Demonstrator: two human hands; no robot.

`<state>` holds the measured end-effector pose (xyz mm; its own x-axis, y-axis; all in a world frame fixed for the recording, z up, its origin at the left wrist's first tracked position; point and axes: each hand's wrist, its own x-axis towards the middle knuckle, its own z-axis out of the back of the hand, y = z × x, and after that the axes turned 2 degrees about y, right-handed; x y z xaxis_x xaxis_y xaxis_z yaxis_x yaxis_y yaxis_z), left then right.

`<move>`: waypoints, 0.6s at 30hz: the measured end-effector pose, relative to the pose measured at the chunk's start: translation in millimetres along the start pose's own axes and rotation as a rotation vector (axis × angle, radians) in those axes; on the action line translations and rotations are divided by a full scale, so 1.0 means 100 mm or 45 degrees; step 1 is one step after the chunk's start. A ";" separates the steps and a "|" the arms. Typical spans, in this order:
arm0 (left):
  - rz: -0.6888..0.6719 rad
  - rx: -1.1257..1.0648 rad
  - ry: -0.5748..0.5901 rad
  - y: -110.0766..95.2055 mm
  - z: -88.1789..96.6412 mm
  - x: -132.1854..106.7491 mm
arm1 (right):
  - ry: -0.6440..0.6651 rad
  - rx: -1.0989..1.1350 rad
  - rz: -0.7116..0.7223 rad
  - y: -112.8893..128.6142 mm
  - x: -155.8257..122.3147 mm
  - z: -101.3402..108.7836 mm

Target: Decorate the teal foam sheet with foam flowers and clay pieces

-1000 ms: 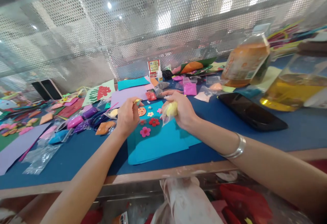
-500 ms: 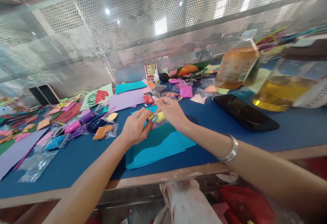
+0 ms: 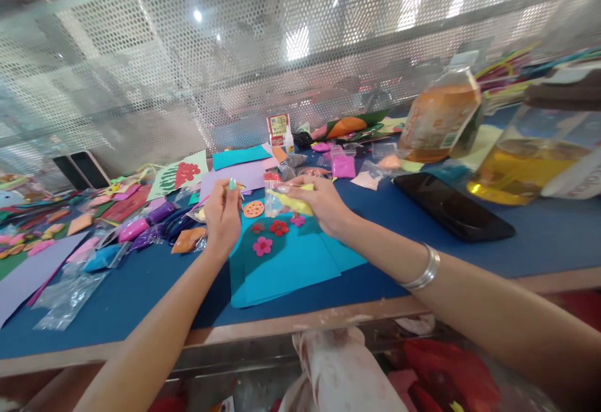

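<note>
My right hand [image 3: 323,202] is closed on soft yellow clay [image 3: 297,204], which sticks out past the fingertips. A clear plastic bag [image 3: 272,199] hangs beside those fingertips; whether they grip it too is unclear. Apart from it on the left, my left hand [image 3: 224,215] is raised with thumb and fingers pinched together, and what they hold is too small to make out. Between and below the hands lie blue sheets [image 3: 291,274]. On them are a pink flower [image 3: 262,247], a red flower [image 3: 279,228], a magenta flower [image 3: 297,219] and a dotted orange disc [image 3: 253,210].
A black phone [image 3: 451,205], a bottle [image 3: 441,114] and a cup of yellow liquid [image 3: 526,155] stand at the right. Bagged clay [image 3: 134,230] and an empty bag [image 3: 70,299] lie left. Behind are a lilac sheet [image 3: 232,180] and a perforated metal screen [image 3: 188,74].
My hands were close together over the blue sheets. The left has moved left and up, away from the right, uncovering the flowers and disc. The yellow clay now shows longer at my right hand.
</note>
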<state>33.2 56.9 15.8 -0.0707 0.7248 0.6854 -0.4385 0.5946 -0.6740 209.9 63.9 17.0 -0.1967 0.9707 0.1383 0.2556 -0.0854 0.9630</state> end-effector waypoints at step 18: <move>-0.560 0.319 0.410 -0.09 0.01 -0.08 | 0.175 -0.476 0.316 -0.02 -0.01 0.01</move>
<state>36.7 45.7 16.7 0.4232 0.5217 0.7408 -0.5659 0.7907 -0.2335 210.6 63.1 14.3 -0.3028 0.8738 0.3804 -0.0424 -0.4111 0.9106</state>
